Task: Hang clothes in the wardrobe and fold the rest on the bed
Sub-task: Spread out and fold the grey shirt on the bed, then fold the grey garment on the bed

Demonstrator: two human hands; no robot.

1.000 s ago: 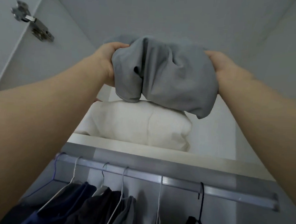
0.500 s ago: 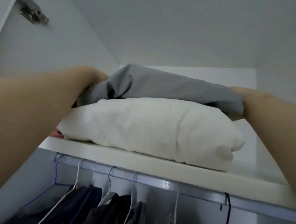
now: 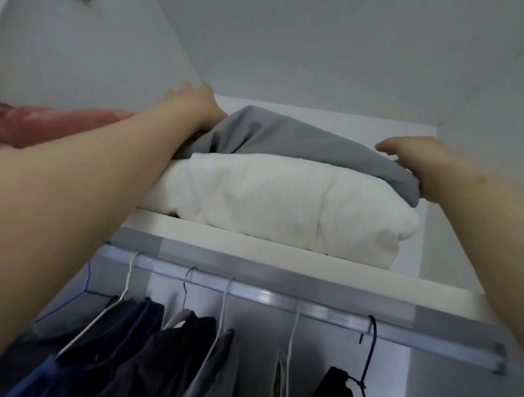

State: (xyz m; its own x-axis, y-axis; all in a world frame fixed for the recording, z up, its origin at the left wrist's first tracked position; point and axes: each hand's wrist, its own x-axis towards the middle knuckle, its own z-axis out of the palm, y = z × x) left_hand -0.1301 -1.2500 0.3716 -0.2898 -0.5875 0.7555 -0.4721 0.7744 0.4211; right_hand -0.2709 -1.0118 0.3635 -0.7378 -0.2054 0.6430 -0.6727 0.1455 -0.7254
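- head view, far left: a pink bundle (image 3: 53, 124) lay on the shelf (image 3: 209, 236) just beside the raised left forearm; a sideways sweep of that arm could have dragged it toward the edge.
- the left grip (image 3: 196, 105) hovered at the back left corner of the grey garment (image 3: 288, 144), fingers loosely spread and holding nothing, wrist touching the cloth; drawn out carelessly, it risked catching a fold and pulling the garment forward.
- the grey garment lay bunched, not flat, on top of the white bedding (image 3: 285, 206) on the wardrobe's top shelf; that soft, rounded base gave it a sloping seat, so it seemed liable to slide toward the front or the right.
- the white bedding bulged out to the shelf's front edge; a downward push on the pile might have tipped it off onto the hanging clothes (image 3: 178, 346) below.
- the right grip (image 3: 422, 165) rested against the garment's right end, fingers relaxed and open above the cloth, nothing clearly pinched; the grey corner beneath it drooped over the bedding's side, and its weight could have unrolled the bundle once that grip let go.
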